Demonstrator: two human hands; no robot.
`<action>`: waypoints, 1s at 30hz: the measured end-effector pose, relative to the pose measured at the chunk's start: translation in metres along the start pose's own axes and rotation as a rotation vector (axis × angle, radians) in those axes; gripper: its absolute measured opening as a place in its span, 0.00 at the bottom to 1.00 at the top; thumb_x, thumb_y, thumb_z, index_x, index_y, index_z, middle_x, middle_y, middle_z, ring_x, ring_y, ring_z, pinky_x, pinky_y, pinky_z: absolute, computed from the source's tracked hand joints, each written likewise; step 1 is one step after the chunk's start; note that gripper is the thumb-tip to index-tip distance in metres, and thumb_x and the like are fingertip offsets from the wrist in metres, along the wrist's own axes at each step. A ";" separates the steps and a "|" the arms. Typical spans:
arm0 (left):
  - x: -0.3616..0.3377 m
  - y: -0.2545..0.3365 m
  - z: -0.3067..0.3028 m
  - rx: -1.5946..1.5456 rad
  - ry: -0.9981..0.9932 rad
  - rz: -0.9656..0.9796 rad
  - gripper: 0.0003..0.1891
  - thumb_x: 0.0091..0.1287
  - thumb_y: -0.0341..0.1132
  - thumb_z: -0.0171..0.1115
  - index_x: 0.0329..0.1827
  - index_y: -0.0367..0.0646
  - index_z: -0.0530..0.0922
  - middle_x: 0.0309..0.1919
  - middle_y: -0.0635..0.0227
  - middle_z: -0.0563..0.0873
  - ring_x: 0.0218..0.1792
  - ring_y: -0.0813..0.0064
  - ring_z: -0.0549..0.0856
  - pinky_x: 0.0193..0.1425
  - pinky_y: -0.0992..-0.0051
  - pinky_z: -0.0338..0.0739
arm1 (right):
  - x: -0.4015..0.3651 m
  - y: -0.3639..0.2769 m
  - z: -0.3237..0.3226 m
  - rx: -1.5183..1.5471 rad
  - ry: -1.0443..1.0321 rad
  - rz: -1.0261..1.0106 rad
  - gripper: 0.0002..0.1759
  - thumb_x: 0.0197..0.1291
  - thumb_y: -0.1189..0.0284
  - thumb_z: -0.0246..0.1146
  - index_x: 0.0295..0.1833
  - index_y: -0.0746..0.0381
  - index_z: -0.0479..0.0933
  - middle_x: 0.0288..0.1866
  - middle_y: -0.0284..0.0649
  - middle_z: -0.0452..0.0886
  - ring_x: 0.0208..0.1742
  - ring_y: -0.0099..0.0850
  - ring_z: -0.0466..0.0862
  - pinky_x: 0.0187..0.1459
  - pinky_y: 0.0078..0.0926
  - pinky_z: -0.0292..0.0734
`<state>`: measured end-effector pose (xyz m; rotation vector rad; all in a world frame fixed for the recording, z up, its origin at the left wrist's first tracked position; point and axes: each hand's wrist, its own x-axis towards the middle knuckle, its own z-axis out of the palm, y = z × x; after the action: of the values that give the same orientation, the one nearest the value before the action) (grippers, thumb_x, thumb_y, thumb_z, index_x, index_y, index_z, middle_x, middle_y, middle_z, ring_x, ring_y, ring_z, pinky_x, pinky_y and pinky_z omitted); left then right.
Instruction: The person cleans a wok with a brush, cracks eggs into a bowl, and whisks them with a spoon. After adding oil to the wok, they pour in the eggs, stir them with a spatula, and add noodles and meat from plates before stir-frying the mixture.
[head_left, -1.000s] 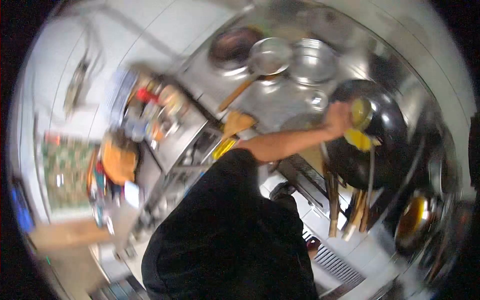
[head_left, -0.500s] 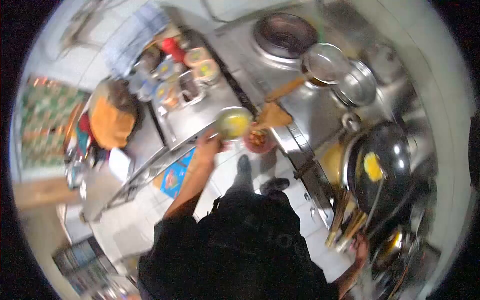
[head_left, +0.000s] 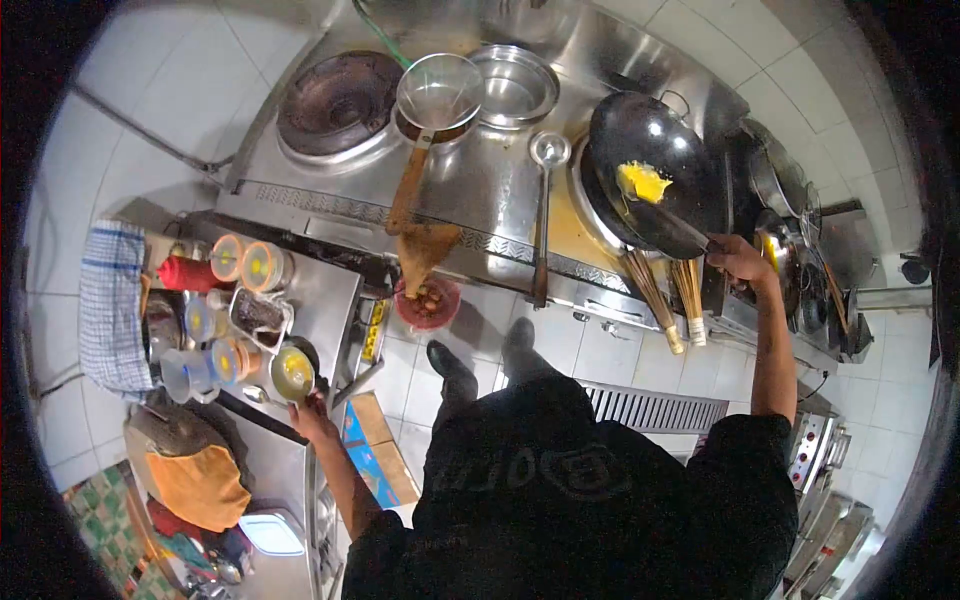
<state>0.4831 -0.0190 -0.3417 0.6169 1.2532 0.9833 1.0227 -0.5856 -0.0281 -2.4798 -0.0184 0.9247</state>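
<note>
My left hand is closed on the rim of a metal bowl with yellow liquid egg in it. The bowl is at the near edge of the side counter, beside lidded tubs and a black-filled container. My right hand is closed at the near edge of a black wok, apparently on its handle; the grip itself is partly hidden. The wok is tilted over its burner ring, with a small patch of yellow egg inside.
On the steel stove are a ladle, a strainer, a metal basin and a dark round pan. Bamboo brushes hang at its front edge. A pink bowl and an open carton are lower down, near my feet.
My view has turned, so the stove now lies ahead. My left hand has carried the bowl from above the floor gap to the side counter. My right hand stays by the wok.
</note>
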 end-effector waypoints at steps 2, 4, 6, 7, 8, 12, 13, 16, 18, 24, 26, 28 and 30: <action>-0.003 0.000 0.002 -0.098 -0.089 -0.008 0.16 0.68 0.29 0.59 0.56 0.36 0.71 0.33 0.59 0.84 0.29 0.67 0.84 0.31 0.74 0.79 | -0.008 -0.031 -0.001 -0.206 -0.007 0.034 0.24 0.59 0.74 0.63 0.62 0.63 0.75 0.21 0.31 0.72 0.13 0.21 0.68 0.11 0.23 0.61; -0.005 0.006 0.013 -0.067 -0.075 -0.027 0.18 0.69 0.34 0.58 0.58 0.36 0.70 0.35 0.56 0.84 0.31 0.65 0.84 0.33 0.73 0.80 | 0.009 -0.036 -0.005 -0.662 0.031 0.145 0.23 0.59 0.72 0.62 0.62 0.59 0.76 0.20 0.39 0.74 0.13 0.27 0.72 0.12 0.28 0.65; -0.024 0.015 0.025 -0.003 -0.013 -0.087 0.25 0.70 0.45 0.57 0.62 0.35 0.68 0.41 0.51 0.84 0.33 0.60 0.86 0.36 0.71 0.83 | 0.065 0.022 0.006 -0.789 0.157 -0.035 0.18 0.63 0.68 0.60 0.57 0.59 0.79 0.25 0.48 0.79 0.16 0.36 0.79 0.15 0.34 0.72; -0.035 0.020 0.036 0.112 0.153 -0.088 0.30 0.69 0.50 0.56 0.64 0.34 0.67 0.47 0.48 0.83 0.35 0.57 0.87 0.37 0.69 0.83 | 0.073 0.027 0.019 -0.703 0.264 -0.090 0.17 0.64 0.66 0.59 0.55 0.59 0.80 0.29 0.52 0.81 0.19 0.40 0.82 0.18 0.36 0.75; -0.045 0.021 0.040 0.112 0.150 -0.083 0.30 0.69 0.50 0.56 0.64 0.34 0.67 0.47 0.48 0.83 0.35 0.57 0.87 0.37 0.69 0.83 | 0.078 0.031 0.021 -0.613 0.372 -0.149 0.17 0.65 0.64 0.58 0.54 0.59 0.81 0.33 0.55 0.83 0.23 0.44 0.84 0.20 0.38 0.78; -0.071 0.007 0.022 0.225 0.346 0.118 0.27 0.67 0.47 0.59 0.60 0.35 0.69 0.46 0.48 0.84 0.33 0.57 0.87 0.28 0.68 0.80 | 0.014 -0.018 -0.018 -0.471 0.202 0.075 0.17 0.65 0.62 0.58 0.52 0.60 0.82 0.42 0.58 0.83 0.33 0.49 0.87 0.32 0.41 0.83; -0.069 -0.006 0.007 0.262 0.332 0.093 0.25 0.67 0.46 0.60 0.57 0.34 0.70 0.44 0.49 0.84 0.30 0.58 0.86 0.25 0.68 0.78 | 0.014 -0.017 -0.032 -0.612 0.136 -0.013 0.17 0.65 0.63 0.58 0.51 0.61 0.82 0.42 0.58 0.83 0.37 0.50 0.86 0.37 0.42 0.83; -0.101 -0.042 0.025 0.324 0.342 0.153 0.22 0.66 0.43 0.61 0.53 0.34 0.70 0.41 0.49 0.83 0.25 0.60 0.84 0.21 0.70 0.75 | 0.036 0.002 -0.036 -0.824 0.169 -0.118 0.17 0.64 0.64 0.57 0.52 0.61 0.81 0.44 0.57 0.83 0.44 0.51 0.85 0.47 0.44 0.81; -0.129 -0.077 0.024 0.352 0.378 0.226 0.21 0.65 0.42 0.61 0.51 0.33 0.69 0.39 0.50 0.82 0.22 0.62 0.82 0.20 0.70 0.73 | 0.066 0.023 -0.022 -1.002 0.362 -0.151 0.17 0.63 0.67 0.57 0.54 0.61 0.80 0.47 0.56 0.83 0.50 0.51 0.84 0.54 0.45 0.78; -0.174 -0.154 -0.011 0.328 0.195 -0.149 0.21 0.65 0.40 0.60 0.54 0.36 0.68 0.38 0.51 0.82 0.22 0.63 0.81 0.21 0.70 0.76 | 0.024 0.014 -0.078 -0.745 0.066 -0.345 0.16 0.62 0.64 0.59 0.42 0.68 0.81 0.47 0.59 0.82 0.52 0.55 0.82 0.55 0.47 0.77; -0.184 -0.174 -0.025 0.432 0.156 -0.289 0.20 0.66 0.40 0.59 0.56 0.37 0.68 0.38 0.51 0.83 0.22 0.62 0.82 0.21 0.70 0.78 | 0.034 0.020 -0.073 -0.933 0.280 -0.232 0.15 0.60 0.65 0.60 0.42 0.68 0.80 0.46 0.58 0.83 0.51 0.54 0.83 0.52 0.47 0.80; -0.179 -0.195 -0.062 0.392 0.065 -0.391 0.21 0.66 0.40 0.59 0.55 0.37 0.68 0.39 0.50 0.83 0.22 0.60 0.83 0.20 0.70 0.78 | 0.069 0.058 -0.074 -0.968 0.303 -0.335 0.15 0.60 0.67 0.60 0.43 0.68 0.80 0.45 0.58 0.83 0.51 0.53 0.83 0.51 0.47 0.81; -0.181 -0.200 -0.077 0.339 -0.037 -0.489 0.21 0.66 0.40 0.59 0.55 0.37 0.68 0.39 0.49 0.83 0.22 0.59 0.84 0.20 0.70 0.78 | 0.075 0.068 -0.079 -1.002 0.340 -0.442 0.14 0.59 0.68 0.59 0.44 0.68 0.80 0.44 0.57 0.83 0.51 0.53 0.83 0.49 0.46 0.82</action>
<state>0.4606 -0.2813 -0.4395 0.5458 1.4608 0.3555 1.1191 -0.6663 -0.0532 -3.2535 -1.1045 0.2937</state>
